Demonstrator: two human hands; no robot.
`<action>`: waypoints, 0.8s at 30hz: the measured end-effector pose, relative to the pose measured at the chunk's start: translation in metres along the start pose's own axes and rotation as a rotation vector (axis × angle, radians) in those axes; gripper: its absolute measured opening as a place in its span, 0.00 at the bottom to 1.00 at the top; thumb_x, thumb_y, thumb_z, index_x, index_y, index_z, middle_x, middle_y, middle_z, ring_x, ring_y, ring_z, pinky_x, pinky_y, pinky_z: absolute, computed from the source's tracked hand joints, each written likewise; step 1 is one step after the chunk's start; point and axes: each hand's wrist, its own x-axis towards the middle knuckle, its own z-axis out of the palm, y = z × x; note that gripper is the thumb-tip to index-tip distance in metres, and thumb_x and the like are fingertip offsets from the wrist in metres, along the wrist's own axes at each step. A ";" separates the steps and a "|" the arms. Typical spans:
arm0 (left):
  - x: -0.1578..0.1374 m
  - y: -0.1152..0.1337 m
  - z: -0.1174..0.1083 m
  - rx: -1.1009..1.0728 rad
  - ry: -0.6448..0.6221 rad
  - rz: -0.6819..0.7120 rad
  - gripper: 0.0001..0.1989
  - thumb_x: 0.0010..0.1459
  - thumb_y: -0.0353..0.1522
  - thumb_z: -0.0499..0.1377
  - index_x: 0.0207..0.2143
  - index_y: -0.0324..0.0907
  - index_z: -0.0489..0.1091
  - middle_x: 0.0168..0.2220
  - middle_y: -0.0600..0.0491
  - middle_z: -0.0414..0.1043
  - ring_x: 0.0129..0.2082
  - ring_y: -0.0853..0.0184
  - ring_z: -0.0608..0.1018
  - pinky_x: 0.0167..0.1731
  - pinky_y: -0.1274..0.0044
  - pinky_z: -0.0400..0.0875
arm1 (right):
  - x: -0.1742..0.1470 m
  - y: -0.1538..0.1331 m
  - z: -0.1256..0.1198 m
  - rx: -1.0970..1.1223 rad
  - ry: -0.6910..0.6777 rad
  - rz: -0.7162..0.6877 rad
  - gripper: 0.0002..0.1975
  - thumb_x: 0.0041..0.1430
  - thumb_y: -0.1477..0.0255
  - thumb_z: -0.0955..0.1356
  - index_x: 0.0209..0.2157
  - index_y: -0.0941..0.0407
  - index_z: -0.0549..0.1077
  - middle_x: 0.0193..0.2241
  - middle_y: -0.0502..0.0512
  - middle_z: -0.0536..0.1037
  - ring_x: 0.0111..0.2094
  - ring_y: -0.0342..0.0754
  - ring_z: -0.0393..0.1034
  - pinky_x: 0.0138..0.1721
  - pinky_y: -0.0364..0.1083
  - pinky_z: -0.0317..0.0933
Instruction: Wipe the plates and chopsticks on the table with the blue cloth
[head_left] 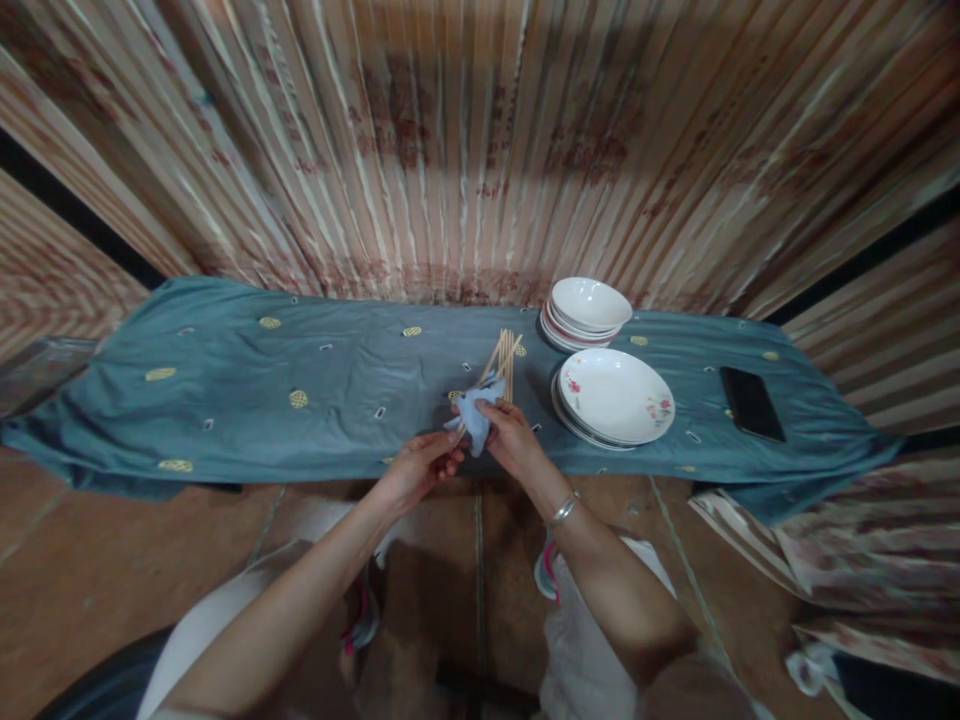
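Observation:
My left hand [424,468] is closed on the near ends of chopsticks, low over the front edge of the cloth-covered table. A light blue cloth [478,408] is wrapped partly around the sticks, and my right hand [513,436] pinches it from the right side. Just beyond the cloth, several pale wooden chopsticks [508,362] lie on the table, pointing away from me. How many sticks sit inside the cloth is hidden. My right wrist bears a silver bracelet [564,508].
Right of my hands, a stack of floral plates [616,398] stands in front of stacked white bowls [591,304]. A black phone [752,403] lies farther right on the teal tablecloth [352,400]. A pleated curtain [450,160] hangs behind the table.

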 end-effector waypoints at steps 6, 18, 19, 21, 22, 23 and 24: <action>0.000 0.002 0.001 0.026 0.026 -0.003 0.13 0.42 0.36 0.70 0.25 0.35 0.76 0.18 0.55 0.68 0.15 0.78 0.65 0.16 0.83 0.51 | 0.002 0.001 -0.002 0.018 0.007 0.000 0.13 0.39 0.66 0.77 0.26 0.58 0.78 0.24 0.51 0.81 0.25 0.44 0.74 0.28 0.41 0.67; -0.003 -0.003 -0.004 0.015 0.029 -0.046 0.13 0.38 0.35 0.72 0.23 0.34 0.76 0.18 0.53 0.70 0.17 0.77 0.68 0.18 0.85 0.58 | 0.010 -0.030 -0.020 0.025 0.052 -0.123 0.09 0.44 0.68 0.74 0.29 0.57 0.77 0.28 0.56 0.82 0.40 0.54 0.77 0.42 0.49 0.70; -0.003 -0.004 -0.005 0.016 0.026 -0.047 0.13 0.39 0.35 0.72 0.23 0.34 0.76 0.18 0.53 0.70 0.17 0.78 0.68 0.17 0.85 0.58 | 0.010 -0.033 -0.021 0.026 0.054 -0.134 0.08 0.45 0.68 0.74 0.29 0.57 0.77 0.28 0.56 0.82 0.40 0.54 0.77 0.42 0.49 0.71; -0.003 -0.004 -0.006 0.017 0.022 -0.041 0.12 0.39 0.35 0.71 0.23 0.34 0.76 0.18 0.53 0.70 0.17 0.78 0.68 0.17 0.85 0.58 | 0.011 -0.037 -0.025 0.034 0.066 -0.152 0.07 0.47 0.69 0.73 0.30 0.56 0.78 0.29 0.55 0.82 0.38 0.53 0.77 0.42 0.49 0.71; -0.003 -0.004 -0.006 0.017 0.022 -0.039 0.12 0.40 0.34 0.71 0.23 0.34 0.76 0.18 0.53 0.70 0.17 0.78 0.68 0.17 0.85 0.58 | 0.012 -0.038 -0.027 0.040 0.075 -0.160 0.07 0.47 0.69 0.72 0.30 0.56 0.78 0.29 0.54 0.82 0.37 0.52 0.77 0.42 0.49 0.71; -0.003 -0.004 -0.006 0.016 0.023 -0.038 0.12 0.40 0.34 0.71 0.23 0.34 0.76 0.18 0.53 0.70 0.17 0.77 0.68 0.17 0.85 0.58 | 0.012 -0.039 -0.028 0.046 0.084 -0.167 0.07 0.48 0.69 0.72 0.31 0.55 0.78 0.29 0.54 0.82 0.37 0.51 0.77 0.42 0.49 0.71; -0.003 -0.004 -0.006 0.013 0.025 -0.039 0.11 0.40 0.34 0.71 0.23 0.34 0.76 0.18 0.53 0.70 0.17 0.77 0.68 0.17 0.85 0.59 | 0.012 -0.040 -0.030 0.050 0.093 -0.173 0.07 0.48 0.69 0.72 0.31 0.55 0.78 0.30 0.54 0.82 0.36 0.51 0.77 0.42 0.49 0.71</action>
